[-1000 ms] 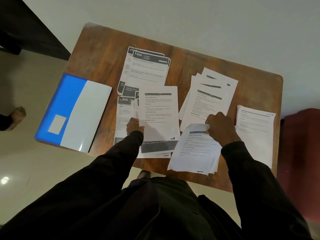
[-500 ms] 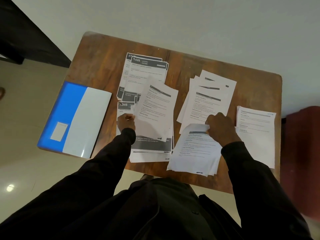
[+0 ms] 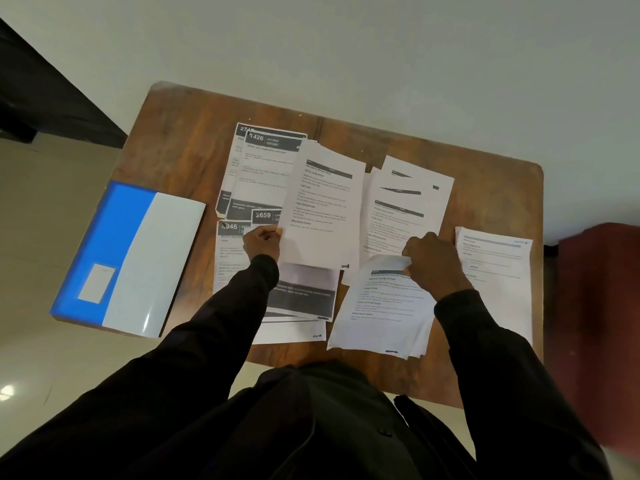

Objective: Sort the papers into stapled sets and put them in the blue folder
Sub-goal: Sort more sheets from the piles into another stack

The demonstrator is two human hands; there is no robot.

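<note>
Printed papers lie spread over a small wooden table (image 3: pixel 180 140). My left hand (image 3: pixel 262 241) pinches the lower left edge of a white text sheet (image 3: pixel 322 209), which is lifted and tilted toward the right. My right hand (image 3: pixel 431 259) grips the curled top edge of the near-right paper stack (image 3: pixel 384 310). Dark-headed sheets (image 3: pixel 263 168) lie at the back middle, and more lie under my left arm (image 3: pixel 301 296). A fanned pile (image 3: pixel 408 199) sits right of centre. The blue and white folder (image 3: pixel 128 258) lies shut at the table's left edge.
A single stack of white sheets (image 3: pixel 495 271) lies at the table's right edge. A dark red seat (image 3: pixel 599 306) stands right of the table. A dark piece of furniture (image 3: pixel 45 98) is at the far left. The pale floor surrounds the table.
My left hand has lifted the white text sheet off the left pile and carried it up and to the right. My right hand has stayed on the near-right stack.
</note>
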